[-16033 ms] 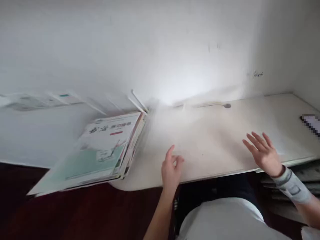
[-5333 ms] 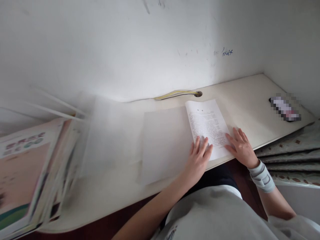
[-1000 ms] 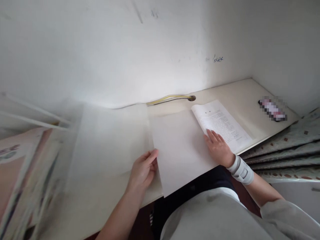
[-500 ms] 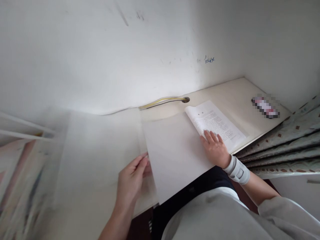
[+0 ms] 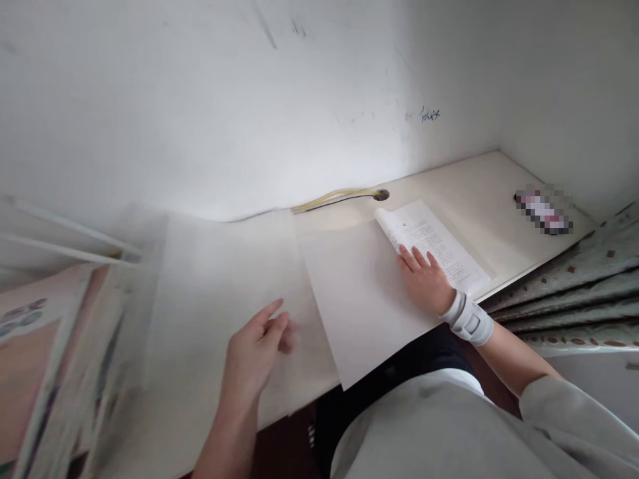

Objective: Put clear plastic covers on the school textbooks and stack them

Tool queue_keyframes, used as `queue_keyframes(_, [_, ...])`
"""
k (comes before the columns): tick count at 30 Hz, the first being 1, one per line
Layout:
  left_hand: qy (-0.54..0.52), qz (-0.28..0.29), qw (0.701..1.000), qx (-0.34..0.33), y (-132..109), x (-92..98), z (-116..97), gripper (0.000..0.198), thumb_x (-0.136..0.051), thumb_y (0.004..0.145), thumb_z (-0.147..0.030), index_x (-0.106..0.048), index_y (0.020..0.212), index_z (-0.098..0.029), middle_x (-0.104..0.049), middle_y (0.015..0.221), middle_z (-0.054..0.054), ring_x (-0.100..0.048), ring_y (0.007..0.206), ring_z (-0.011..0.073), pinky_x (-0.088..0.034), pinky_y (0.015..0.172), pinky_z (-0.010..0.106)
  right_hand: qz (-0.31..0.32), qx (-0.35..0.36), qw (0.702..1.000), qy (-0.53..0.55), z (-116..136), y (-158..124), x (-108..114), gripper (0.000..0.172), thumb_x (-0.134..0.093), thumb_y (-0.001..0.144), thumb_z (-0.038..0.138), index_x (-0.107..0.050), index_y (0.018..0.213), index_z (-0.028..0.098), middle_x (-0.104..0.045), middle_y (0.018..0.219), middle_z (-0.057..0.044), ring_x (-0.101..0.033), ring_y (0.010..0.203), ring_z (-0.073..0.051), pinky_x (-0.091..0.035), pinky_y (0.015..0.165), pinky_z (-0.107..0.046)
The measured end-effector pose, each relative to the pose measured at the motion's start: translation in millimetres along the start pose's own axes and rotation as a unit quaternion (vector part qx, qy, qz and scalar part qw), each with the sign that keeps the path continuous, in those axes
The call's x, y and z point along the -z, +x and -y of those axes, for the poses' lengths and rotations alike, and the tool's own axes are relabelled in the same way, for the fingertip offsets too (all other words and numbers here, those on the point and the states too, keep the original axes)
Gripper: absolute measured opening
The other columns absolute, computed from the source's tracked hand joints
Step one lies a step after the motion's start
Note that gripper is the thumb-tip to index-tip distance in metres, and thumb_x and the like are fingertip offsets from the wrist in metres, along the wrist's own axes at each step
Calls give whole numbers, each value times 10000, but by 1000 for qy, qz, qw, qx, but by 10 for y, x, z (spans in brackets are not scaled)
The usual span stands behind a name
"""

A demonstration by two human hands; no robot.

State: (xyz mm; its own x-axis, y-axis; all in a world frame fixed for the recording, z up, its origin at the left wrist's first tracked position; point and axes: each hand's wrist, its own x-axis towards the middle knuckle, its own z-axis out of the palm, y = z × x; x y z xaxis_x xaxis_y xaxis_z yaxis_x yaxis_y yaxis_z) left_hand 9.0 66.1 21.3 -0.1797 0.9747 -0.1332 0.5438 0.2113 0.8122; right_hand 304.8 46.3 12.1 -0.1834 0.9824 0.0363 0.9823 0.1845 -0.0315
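A large white sheet (image 5: 359,299) lies spread on the white desk, its near corner hanging past the front edge. To its right is a page of printed text (image 5: 432,243), curled along its left side. Whether the two are joined is not clear. My right hand (image 5: 424,283) rests flat where they meet, fingers outstretched over the print, a grey band on its wrist. My left hand (image 5: 257,349) hovers over the desk, left of the white sheet and apart from it. Its index finger points forward, the others loosely bent, with nothing visible between them.
Several books or folders (image 5: 60,346) stand blurred at the left. Yellow and black cables (image 5: 334,197) run along the wall into a desk hole (image 5: 381,195). A pixelated object (image 5: 543,209) lies at the far right, near a patterned curtain (image 5: 564,293).
My left hand has come away from the white sheet's left edge and opened a little. The view has swung slightly left. My right hand stays on the pages.
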Motion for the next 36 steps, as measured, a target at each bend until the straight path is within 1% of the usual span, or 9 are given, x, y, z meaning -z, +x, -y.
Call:
queue_keyframes(4, [170, -105, 970, -140, -100, -6, -41, 592, -572, 751, -322, -469, 1309, -155, -633, 1051, 119, -618, 930, 269, -449, 920, 476, 14, 25, 999, 34, 45, -22, -8, 478, -341, 901, 181, -413, 1371, 132, -249, 1510, -111, -272, 1367, -292, -323, 1050, -458])
queue_keyframes(7, [36, -78, 986, -143, -243, -158, -103, 527, -602, 754, -329, -513, 1258, -203, -476, 1335, 130, -511, 1179, 285, -382, 1030, 458, 0, 3, 998, 55, 68, -45, -38, 498, -346, 902, 195, -377, 1397, 149, -211, 1520, -120, -241, 1381, -281, -297, 1066, -458])
queue_keyframes(10, [-193, 5, 981, 33, -315, -343, -127, 377, -643, 746, -289, -590, 1114, -227, -512, 1321, 93, -485, 1228, 263, -394, 1042, 417, -21, -17, 998, 59, 73, -54, -110, 517, -342, 888, 158, -365, 1404, 161, -213, 1521, -112, -232, 1386, -263, -271, 1077, -472])
queue_keyframes(13, [-359, -21, 925, 123, -295, -471, -109, 231, -648, 736, -196, -622, 965, -197, -552, 1272, 84, -489, 1228, 224, -357, 1079, 357, -43, -19, 997, 54, 98, -64, -184, 514, -337, 891, 155, -363, 1404, 160, -241, 1514, -112, -240, 1382, -269, -256, 1078, -494])
queue_keyframes(16, [-421, -49, 900, 106, -281, -551, -65, 206, -663, 722, -170, -623, 924, -183, -594, 1182, 67, -523, 1184, 188, -347, 1084, 312, -53, -18, 997, 43, 134, -65, -206, 493, -323, 914, 191, -360, 1403, 139, -244, 1510, -125, -246, 1376, -289, -246, 1074, -525])
queue_keyframes(23, [-381, -143, 913, 34, -397, -613, -37, 268, -657, 721, -151, -627, 979, -217, -597, 1154, 21, -490, 1204, 152, -281, 1119, 301, 5, -24, 999, 35, 44, -7, -106, 519, -294, 913, 180, -296, 1432, 164, -179, 1528, -79, -252, 1375, -291, -278, 1054, -553])
queue_keyframes(28, [-452, -25, 878, 154, -317, -397, -156, 165, -686, 658, -160, -655, 818, -142, -656, 1002, 98, -590, 1079, 242, -419, 1027, 402, 2, -27, 998, 49, 71, -10, -143, 509, -287, 931, 232, -303, 1430, 129, -222, 1514, -97, -262, 1370, -298, -249, 1077, -544])
queue_keyframes(32, [-427, 16, 876, 224, -210, -308, -250, 137, -648, 681, -152, -659, 817, -137, -672, 956, 103, -635, 928, 197, -511, 872, 340, -26, -33, 997, 57, 113, -33, -205, 505, -311, 927, 225, -322, 1422, 123, -246, 1506, -108, -266, 1368, -301, -241, 1081, -539])
queue_keyframes(36, [-341, 90, 922, 156, -203, -412, -271, 237, -704, 660, -301, -663, 831, -143, -672, 846, 69, -619, 782, 185, -508, 687, 287, -28, -29, 997, 63, 110, -42, -209, 500, -287, 934, 217, -320, 1421, 111, -246, 1506, -108, -259, 1368, -310, -240, 1078, -550])
